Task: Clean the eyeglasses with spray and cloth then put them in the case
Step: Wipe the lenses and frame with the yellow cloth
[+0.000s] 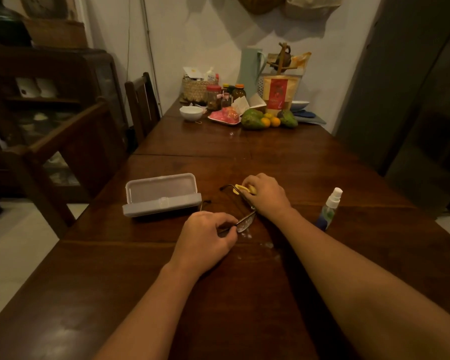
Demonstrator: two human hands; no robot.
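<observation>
Wiping is the step in hand: the left hand (205,237) pinches the eyeglasses (245,222) at the near lens, low over the wooden table (257,294), while the right hand (266,194) clasps a yellow cloth (240,188) against the far lens. The near lens looks speckled with spray, so it likely needs wiping next. The open glasses case (161,196) lies left of the grip, the spray bottle (329,210) right

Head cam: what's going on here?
A person is cleaning eyeglasses at a wooden table. The left hand pinches the near end of the frame, while the right hand holds a yellow cloth against the far lens. The case lies open to the left, without the glasses in it. The spray bottle stands upright to the right, with no hand on it.
</observation>
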